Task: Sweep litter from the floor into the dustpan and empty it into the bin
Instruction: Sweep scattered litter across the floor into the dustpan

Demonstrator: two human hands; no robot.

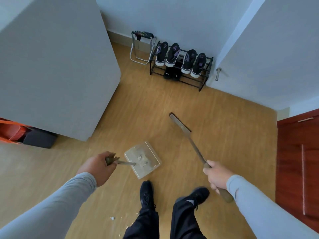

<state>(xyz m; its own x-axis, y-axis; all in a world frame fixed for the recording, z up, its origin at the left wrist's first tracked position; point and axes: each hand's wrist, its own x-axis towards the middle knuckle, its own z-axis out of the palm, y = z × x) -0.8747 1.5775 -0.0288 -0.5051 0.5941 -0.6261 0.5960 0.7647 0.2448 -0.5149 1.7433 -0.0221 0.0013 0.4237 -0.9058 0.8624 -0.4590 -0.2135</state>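
My left hand (96, 168) grips the handle of a pale dustpan (143, 159), which hangs just above the wooden floor in front of my feet and holds a few small scraps. My right hand (215, 175) is closed around the long handle of a broom (188, 135); its dark head points away toward the shoe rack, off to the right of the dustpan. White litter bits (112, 218) lie on the floor near my left foot, at the bottom of the view.
A white cabinet block (57, 69) stands at the left. Beyond it are an orange bin (10, 131) and a dark box (40, 138). A shoe rack (181, 66) and folding stool (140, 47) stand against the far wall. A red-brown door (298, 161) is at the right.
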